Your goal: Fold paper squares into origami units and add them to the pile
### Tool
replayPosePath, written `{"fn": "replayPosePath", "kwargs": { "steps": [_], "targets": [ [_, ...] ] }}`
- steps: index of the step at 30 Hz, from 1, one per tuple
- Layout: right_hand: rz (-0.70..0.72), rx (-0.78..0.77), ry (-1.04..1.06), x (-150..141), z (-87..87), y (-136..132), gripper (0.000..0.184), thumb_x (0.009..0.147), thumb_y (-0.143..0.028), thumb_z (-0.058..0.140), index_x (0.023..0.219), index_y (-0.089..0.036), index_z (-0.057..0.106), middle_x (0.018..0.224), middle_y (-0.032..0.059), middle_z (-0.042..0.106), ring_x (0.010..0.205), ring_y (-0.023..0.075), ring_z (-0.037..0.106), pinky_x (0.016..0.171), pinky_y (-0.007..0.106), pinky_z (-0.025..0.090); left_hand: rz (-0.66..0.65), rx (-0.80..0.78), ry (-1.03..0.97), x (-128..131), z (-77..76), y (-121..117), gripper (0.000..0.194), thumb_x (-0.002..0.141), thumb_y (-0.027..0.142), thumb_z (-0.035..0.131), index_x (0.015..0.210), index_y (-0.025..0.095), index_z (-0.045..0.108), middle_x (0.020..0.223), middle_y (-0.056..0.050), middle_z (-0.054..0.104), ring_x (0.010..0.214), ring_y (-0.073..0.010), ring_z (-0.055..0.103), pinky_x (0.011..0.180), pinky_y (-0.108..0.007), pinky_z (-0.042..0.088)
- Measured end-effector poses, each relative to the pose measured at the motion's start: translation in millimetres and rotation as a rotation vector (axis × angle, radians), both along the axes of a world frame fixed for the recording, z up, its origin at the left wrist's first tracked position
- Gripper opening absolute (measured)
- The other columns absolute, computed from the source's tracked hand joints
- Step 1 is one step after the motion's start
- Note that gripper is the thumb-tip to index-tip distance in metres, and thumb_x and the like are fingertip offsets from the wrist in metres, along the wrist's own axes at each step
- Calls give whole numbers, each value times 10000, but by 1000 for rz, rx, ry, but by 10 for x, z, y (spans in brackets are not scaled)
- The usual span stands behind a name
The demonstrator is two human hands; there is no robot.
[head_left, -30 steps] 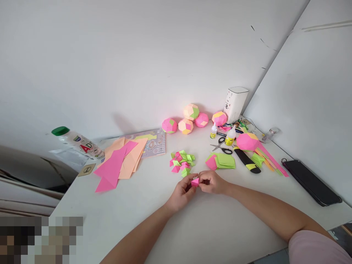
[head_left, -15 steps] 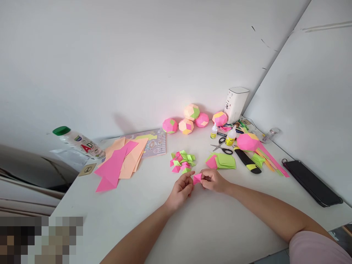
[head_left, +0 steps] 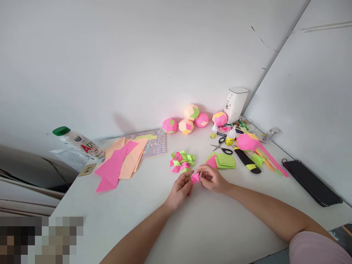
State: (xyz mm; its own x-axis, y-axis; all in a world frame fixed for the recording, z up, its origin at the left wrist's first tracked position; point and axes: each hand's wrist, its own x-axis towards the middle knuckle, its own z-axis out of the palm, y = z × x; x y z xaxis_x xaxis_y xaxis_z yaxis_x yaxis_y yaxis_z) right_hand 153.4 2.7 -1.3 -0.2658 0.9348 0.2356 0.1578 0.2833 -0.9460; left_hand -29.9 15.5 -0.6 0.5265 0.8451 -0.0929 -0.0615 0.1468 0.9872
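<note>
A small pink folded paper piece [head_left: 195, 178] is pinched between the fingertips of my left hand [head_left: 181, 187]. Just to its right, my right hand [head_left: 213, 179] has its fingers curled but apart, with a narrow gap between them and the paper. Beyond my left hand lies a pile of folded green and pink paper pieces [head_left: 182, 160]. Flat green paper squares [head_left: 226, 161] are stacked behind my right hand, a pink one partly under them.
Scissors [head_left: 221, 146], glue bottles [head_left: 231, 136] and a cutter knife [head_left: 246, 160] lie behind on the right. Several paper balls [head_left: 186, 126] sit along the wall. Pink and peach sheets [head_left: 118, 167], a white bottle [head_left: 79, 142] and a black phone case [head_left: 312, 182] flank the workspace.
My right hand has let go of the pink paper piece and its fingers have spread. The piece has shifted slightly left, staying in my left hand.
</note>
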Motion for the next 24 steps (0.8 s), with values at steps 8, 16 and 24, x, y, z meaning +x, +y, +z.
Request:
{"fn": "replayPosePath", "kwargs": {
  "steps": [8,16,24],
  "targets": [
    [33,212,-127,6,6,28,168,843,-233,491,928,-195,631,859,79,603,639,138,536,505,240,440,20,-42,5,19,0,6,384,823,427,497,1108,169,498,577,59,405,486,-81,391,473,-219,384],
    [42,26,-169,24,68,8,305,906,-342,409,765,-153,601,659,12,565,518,99,512,494,213,417,57,-9,15,23,45,2,351,840,475,445,932,152,548,691,10,499,508,-87,472,493,-230,410],
    [78,-65,-94,24,-6,17,251,879,-347,454,971,-154,585,642,0,560,519,99,514,500,216,454,143,-44,-31,54,43,13,285,783,440,561,844,172,484,628,37,515,472,-81,477,443,-212,417]
  ]
}}
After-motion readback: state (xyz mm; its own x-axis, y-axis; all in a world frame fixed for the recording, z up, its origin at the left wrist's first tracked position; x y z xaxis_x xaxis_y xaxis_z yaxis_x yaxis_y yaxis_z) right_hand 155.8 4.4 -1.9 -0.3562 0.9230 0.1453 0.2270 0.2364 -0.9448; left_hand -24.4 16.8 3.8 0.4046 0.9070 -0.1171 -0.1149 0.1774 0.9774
